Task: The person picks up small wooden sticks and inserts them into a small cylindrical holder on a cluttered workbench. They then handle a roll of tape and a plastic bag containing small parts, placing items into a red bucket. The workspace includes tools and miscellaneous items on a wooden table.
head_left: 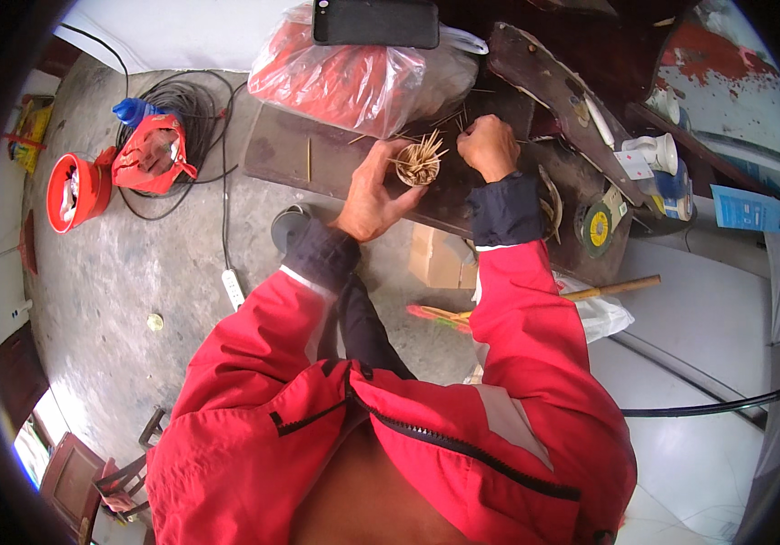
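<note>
Bench top [272,154], one, dark brown: ran across the upper middle of the frame, under both my hands.

Plastic bag [344,86], one, clear, red contents: upper middle, just above my left hand.

Left hand [373,195], mine: centre of the frame, a little above the middle. Fingers curved round the left side of the cup, thumb along its lower side; grip closed on it.

Right hand [490,148], mine: to the right of the cup, near but apart from it. Fingers curled in, spacing narrow; whether the tips pinched anything I could not tell, the hand itself covering them.

Cup [434,176], one, small and round: upper middle of the frame, between my hands, touching the left only. Its mouth faced up toward my view. From my right fingertips it lay leftward and slightly lower in the frame.

Wooden sticks [421,156], many, thin: stood bunched in the cup, upper ends fanned out, several leaning toward the upper right, the side of my right hand.

Single stick [308,159], one: flat on the bench top, left of my left hand and much nearer to it than to the right; its long axis ran up and down the frame.
</note>
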Available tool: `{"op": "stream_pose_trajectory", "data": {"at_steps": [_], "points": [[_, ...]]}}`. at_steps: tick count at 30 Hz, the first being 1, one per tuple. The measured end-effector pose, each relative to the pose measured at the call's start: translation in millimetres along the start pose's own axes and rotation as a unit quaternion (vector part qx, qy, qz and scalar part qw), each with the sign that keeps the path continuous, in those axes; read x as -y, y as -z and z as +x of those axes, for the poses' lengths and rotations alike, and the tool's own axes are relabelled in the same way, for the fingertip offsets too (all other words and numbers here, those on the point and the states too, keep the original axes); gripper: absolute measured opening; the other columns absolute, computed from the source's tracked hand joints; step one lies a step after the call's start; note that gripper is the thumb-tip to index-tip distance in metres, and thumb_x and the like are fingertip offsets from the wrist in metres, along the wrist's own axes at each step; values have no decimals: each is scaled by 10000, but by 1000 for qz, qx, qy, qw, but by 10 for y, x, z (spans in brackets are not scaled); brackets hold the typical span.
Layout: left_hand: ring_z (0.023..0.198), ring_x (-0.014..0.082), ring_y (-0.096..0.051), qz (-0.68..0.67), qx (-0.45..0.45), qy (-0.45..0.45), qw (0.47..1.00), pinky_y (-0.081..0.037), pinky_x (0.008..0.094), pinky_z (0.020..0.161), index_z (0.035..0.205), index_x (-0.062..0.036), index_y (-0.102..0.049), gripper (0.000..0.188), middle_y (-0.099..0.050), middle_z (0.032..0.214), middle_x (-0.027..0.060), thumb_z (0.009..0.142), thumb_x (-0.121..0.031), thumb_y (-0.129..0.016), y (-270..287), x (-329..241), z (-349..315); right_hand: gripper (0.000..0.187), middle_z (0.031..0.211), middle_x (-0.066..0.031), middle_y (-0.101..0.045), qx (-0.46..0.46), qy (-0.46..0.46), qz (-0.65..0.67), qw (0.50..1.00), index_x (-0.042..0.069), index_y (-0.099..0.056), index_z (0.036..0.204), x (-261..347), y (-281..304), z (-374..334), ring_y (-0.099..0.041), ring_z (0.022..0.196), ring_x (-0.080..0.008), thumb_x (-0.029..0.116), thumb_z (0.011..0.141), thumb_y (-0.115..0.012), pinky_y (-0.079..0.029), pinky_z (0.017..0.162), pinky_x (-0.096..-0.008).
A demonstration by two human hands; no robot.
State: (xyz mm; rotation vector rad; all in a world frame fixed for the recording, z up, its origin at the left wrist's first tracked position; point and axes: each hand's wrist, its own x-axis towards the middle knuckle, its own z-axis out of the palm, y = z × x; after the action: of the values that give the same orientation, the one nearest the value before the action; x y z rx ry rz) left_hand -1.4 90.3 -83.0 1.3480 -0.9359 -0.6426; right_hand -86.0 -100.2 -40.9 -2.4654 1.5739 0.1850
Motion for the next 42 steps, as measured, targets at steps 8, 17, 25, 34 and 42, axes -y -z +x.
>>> {"op": "stream_pose_trajectory", "data": {"at_steps": [8,17,25,34,42], "points": [[1108,137,-558,-36,-8,-9,999,-432,301,1003,1270,-6,-487,555,-567,1194,61,784,-36,-752,-43,-76,12,193,782,-85,-660,-28,53,570,820,2,-677,910,-492,-197,-118,-586,578,-138,173,827,-712,-442,521,-257],[1045,169,-609,-99,-18,-2,995,-495,317,928,1256,8,-484,575,-578,1144,98,761,-32,-773,-191,-81,58,124,777,22,-600,-69,138,747,647,19,-619,1008,-50,25,-797,-460,548,-28,102,922,-650,-362,477,-181],[1151,160,-548,-127,11,29,991,-428,323,1032,1308,14,-436,584,-554,1208,85,823,-91,-744,-163,-154,69,95,803,13,-658,-180,171,603,758,-4,-666,940,51,-77,-901,-578,703,-31,63,885,-704,-467,606,-192],[1034,174,-617,-39,-25,-39,998,-503,323,912,1238,-3,-501,558,-596,1119,100,750,-25,-772,-102,-144,41,192,766,-6,-667,-260,61,577,772,0,-711,1053,-429,-306,-764,-585,690,-48,142,940,-645,-477,644,-213],[1094,129,-579,-79,6,39,996,-440,287,994,1283,-9,-465,543,-595,1167,59,808,-17,-727,-54,25,-36,324,884,-155,-711,-136,57,131,980,127,-681,1122,-704,-176,-297,-667,850,-375,129,798,-681,-515,785,-460]]}}
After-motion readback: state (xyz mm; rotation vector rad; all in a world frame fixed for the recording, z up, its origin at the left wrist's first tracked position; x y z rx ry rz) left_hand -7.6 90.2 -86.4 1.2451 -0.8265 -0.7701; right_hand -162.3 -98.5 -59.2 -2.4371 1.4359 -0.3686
